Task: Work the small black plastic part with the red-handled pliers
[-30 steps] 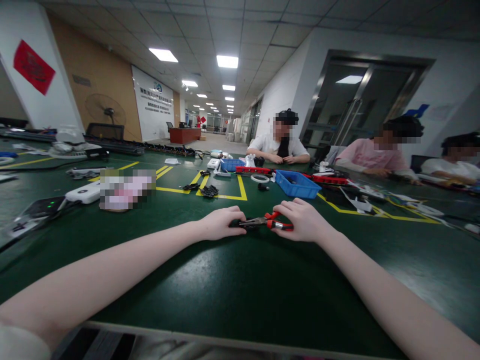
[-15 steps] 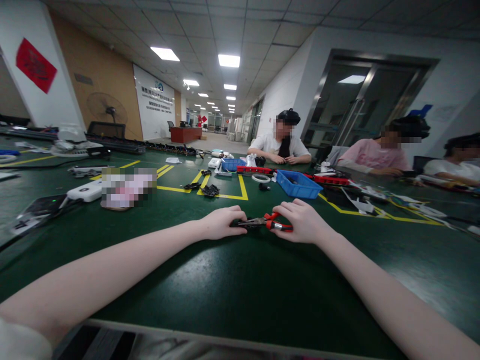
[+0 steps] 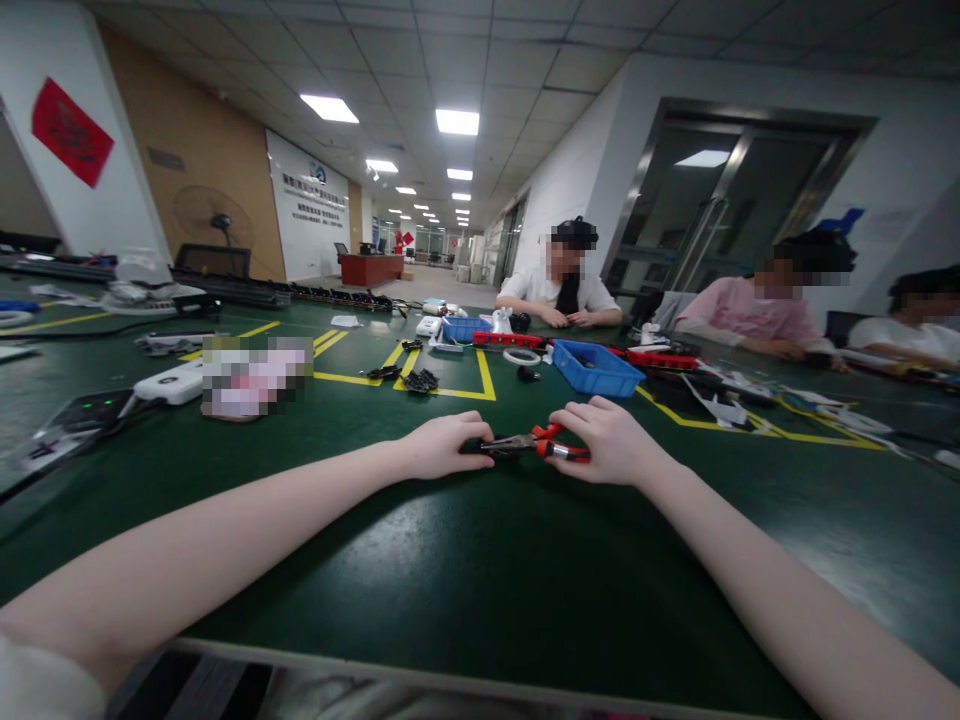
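Note:
My right hand (image 3: 611, 440) is closed around the red handles of a pair of pliers (image 3: 534, 443), whose metal jaws point left. My left hand (image 3: 442, 446) is curled over a small black part (image 3: 472, 447) right at the jaw tips. Both hands rest low on the green table (image 3: 480, 560), a little beyond its middle. The black part is mostly hidden under my fingers.
A blue bin (image 3: 596, 368) stands just beyond my hands, with black parts (image 3: 420, 380) inside yellow tape lines to the left. A white power bank (image 3: 169, 383) lies at left. Three other people (image 3: 559, 290) sit at the far and right sides.
Almost nothing has moved. My hands and the pliers stay in the same grip; the view has only shifted very slightly.

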Available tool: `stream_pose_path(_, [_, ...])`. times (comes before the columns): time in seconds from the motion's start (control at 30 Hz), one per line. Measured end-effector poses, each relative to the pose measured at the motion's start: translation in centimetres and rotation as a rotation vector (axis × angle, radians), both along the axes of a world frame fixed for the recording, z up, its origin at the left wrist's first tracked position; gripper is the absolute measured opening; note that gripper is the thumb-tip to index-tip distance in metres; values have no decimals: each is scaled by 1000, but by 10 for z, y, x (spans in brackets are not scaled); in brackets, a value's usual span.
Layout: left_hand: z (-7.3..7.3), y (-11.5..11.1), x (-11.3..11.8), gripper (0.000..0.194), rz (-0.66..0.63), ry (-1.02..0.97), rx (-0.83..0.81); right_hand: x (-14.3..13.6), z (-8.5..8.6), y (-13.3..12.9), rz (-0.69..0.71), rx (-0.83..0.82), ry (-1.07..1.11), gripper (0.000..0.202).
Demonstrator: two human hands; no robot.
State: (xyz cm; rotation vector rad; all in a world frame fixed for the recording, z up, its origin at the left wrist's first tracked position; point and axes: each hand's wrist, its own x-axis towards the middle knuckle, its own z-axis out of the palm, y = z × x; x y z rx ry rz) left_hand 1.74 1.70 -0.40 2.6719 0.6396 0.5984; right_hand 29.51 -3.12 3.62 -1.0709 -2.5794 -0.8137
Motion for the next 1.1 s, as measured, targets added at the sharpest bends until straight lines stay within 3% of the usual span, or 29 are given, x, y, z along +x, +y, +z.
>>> stream_pose_path(0.4, [0, 0, 0, 23, 4, 4, 6, -6, 0, -2, -16, -4, -6, 35])
stream_pose_path(1.1, [0, 1, 0, 21, -10, 11, 5, 9, 1, 3, 23, 76, 3, 43])
